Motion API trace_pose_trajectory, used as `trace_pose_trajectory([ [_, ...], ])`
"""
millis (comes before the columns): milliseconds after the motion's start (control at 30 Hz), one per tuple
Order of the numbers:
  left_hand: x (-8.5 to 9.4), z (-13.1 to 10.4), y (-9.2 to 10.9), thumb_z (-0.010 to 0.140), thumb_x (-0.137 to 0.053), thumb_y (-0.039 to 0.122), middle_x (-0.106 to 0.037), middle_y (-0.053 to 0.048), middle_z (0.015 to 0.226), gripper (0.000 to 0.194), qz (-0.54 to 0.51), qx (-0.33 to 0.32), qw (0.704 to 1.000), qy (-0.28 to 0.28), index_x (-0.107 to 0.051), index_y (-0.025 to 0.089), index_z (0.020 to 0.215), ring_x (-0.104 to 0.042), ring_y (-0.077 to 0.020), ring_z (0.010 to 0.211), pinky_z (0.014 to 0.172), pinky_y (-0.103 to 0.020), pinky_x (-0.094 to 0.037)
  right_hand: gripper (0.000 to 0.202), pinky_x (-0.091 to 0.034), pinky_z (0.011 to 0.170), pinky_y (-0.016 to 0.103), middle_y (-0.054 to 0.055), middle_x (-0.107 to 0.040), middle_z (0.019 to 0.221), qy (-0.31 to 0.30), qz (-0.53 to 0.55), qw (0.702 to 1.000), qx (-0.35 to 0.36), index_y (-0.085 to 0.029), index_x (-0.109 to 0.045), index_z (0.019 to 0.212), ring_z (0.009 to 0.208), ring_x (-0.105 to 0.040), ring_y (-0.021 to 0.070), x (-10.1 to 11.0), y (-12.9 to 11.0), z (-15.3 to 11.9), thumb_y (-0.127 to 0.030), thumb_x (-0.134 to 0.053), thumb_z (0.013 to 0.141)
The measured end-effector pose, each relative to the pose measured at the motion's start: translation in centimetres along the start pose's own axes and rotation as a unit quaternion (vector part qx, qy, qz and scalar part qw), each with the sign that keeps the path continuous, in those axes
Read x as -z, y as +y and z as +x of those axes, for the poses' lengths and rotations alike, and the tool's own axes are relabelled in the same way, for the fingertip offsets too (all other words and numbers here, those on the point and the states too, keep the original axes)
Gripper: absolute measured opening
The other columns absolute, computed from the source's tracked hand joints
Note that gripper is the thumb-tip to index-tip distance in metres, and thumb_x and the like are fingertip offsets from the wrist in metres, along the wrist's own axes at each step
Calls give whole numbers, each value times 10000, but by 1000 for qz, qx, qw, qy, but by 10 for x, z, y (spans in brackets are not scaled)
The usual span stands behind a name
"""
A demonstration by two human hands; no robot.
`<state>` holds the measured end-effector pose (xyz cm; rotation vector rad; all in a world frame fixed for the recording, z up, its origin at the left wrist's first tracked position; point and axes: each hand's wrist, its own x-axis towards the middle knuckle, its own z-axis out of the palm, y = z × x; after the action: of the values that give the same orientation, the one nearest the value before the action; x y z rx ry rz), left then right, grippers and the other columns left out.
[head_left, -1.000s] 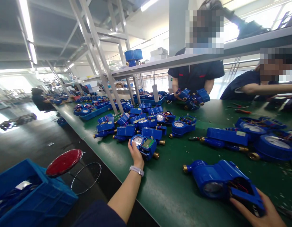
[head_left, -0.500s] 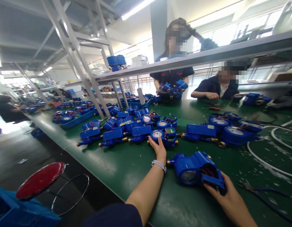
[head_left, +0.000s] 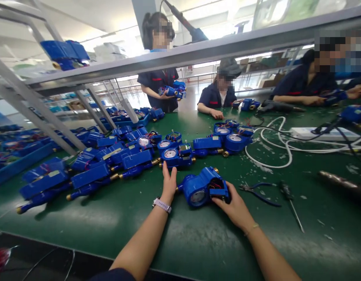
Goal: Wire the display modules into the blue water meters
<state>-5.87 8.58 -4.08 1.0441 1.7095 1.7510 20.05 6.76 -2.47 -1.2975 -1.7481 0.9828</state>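
My right hand grips the right end of a blue water meter, thumb and fingers around its open box. Wires show inside the box, and the round dial faces me. My left hand reaches forward to the near edge of another blue water meter. Its thumb and finger stretch out apart there; whether they touch that meter, I cannot tell. That second meter has a white dial, an uncovered circuit board and brass ends.
Several blue meters lie in rows at the left. Cutting pliers, a screwdriver and a white cable lie at the right. A shelf crosses above the green bench. Co-workers sit and stand opposite.
The view has turned right, bringing the screwdriver, a power strip and another co-worker into sight. My hands keep about the same places at the two meters.
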Motion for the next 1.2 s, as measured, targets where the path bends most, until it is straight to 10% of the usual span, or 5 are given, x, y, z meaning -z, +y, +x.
trace_pose_trajectory([
  [433,8,25,-9,699,-777,465,8,-134,1623,1098,70,-6,997,-27,-99,206,1524,45,-284,1495,1215,-439,-8,707,-390,1038,434,121,-556,1291,-16,17,1000,-4,-174,-406,1309,1179,-538,273,-3,3,-1,-488,-671,734],
  [833,0,6,4,809,-671,477,-158,-116,1611,855,36,-3,999,-23,-228,228,1496,-94,-279,1494,1214,-438,-85,619,-450,921,402,103,-629,1141,1,-11,1000,-21,-177,-452,1195,1042,-601,261,-4,0,-4,-463,-717,713],
  [967,-1,-25,24,818,-667,425,-212,-88,1598,774,51,-103,993,-11,-301,229,1471,-120,-265,1492,1224,-413,-45,593,-465,894,379,80,-639,1106,4,-11,1000,-7,-187,-481,1155,1016,-608,245,-1,-1,-7,-443,-752,694],
  [1200,-3,-67,41,690,-780,373,-503,-125,1426,750,78,-206,946,-237,-493,217,1365,-385,-361,1373,1200,-511,-147,604,-461,964,393,86,-610,1186,41,17,998,33,-195,-532,1192,1079,-591,250,2,0,-8,-398,-776,678],
])
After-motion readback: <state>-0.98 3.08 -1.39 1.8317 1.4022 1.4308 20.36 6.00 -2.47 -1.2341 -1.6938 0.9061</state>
